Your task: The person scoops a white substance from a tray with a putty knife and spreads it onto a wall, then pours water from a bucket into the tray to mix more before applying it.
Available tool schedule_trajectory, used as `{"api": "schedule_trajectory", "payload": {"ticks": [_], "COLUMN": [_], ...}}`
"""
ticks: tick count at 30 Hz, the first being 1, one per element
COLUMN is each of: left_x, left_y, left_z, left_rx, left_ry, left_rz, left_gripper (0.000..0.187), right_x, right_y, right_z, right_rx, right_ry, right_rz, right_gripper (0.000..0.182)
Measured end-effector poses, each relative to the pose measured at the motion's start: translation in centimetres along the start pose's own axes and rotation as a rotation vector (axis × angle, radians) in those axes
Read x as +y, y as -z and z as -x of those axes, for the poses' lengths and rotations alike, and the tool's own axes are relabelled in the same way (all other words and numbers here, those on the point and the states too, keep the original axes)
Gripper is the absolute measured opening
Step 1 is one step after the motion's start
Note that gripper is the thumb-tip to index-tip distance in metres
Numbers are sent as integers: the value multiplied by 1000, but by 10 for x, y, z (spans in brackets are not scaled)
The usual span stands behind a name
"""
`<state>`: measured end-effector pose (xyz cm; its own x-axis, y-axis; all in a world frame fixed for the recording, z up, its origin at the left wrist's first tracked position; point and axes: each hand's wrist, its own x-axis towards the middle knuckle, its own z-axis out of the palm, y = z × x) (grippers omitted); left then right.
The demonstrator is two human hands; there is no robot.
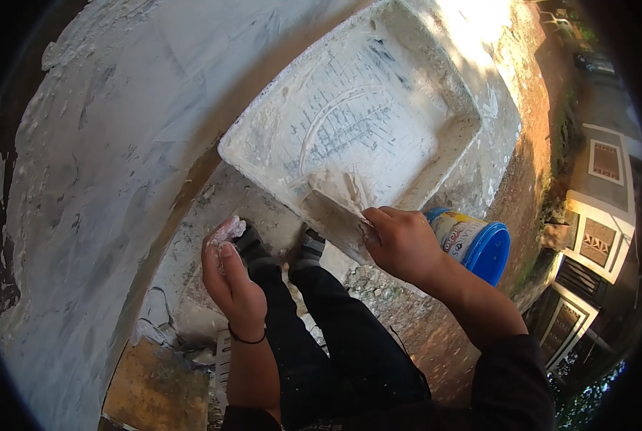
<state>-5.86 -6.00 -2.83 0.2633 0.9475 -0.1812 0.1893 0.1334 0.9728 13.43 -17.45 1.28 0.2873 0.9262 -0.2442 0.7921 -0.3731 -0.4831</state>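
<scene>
My right hand point(406, 243) is closed around the end of a flat, plaster-coated scraper point(335, 215) at the near edge of a large tray point(260, 161). White wet plaster point(339, 185) lies on and beside the scraper's blade. Thin white plaster with scrape marks covers the tray's bottom. To the left, my left hand point(233, 276) is raised, palm turned inward and fingers curled, with a lump of white plaster point(229, 230) on its fingers. A dark band circles the left wrist.
A blue bucket point(472, 241) with a label stands right of the tray. A plaster-smeared surface point(113, 158) fills the left side. My legs and feet show below the tray, over rubble. A brown board point(156, 388) lies lower left; buildings point(601, 215) stand far right.
</scene>
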Motion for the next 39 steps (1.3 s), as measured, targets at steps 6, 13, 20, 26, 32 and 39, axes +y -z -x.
{"api": "schedule_trajectory", "payload": {"ticks": [6,13,20,26,32,39], "left_x": [-10,-4,-10,-10,-15,-12], "left_y": [-8,-7,-4,-1,-1,-8], "left_z": [3,0,3,4,2,-10], "left_rx": [-60,-86,-89,-101,-127,-194], "left_ry": [-31,-50,-20,-49,7,-24], "left_rz": [-28,-44,-38,-44,-51,-43], "left_gripper": [30,33,33,28,28,27], "right_x": [-6,1,7,4,1,-11], "right_y": [-14,-17,-12,-2,-5,-21], "right_z": [-3,-2,0,3,4,9], "right_rx": [-81,50,78,73,27,-25], "right_ry": [16,-21,-31,-18,-44,-87], "right_rz": [-47,139,237,110,50,-95], "right_gripper": [14,13,13,13,16,20]}}
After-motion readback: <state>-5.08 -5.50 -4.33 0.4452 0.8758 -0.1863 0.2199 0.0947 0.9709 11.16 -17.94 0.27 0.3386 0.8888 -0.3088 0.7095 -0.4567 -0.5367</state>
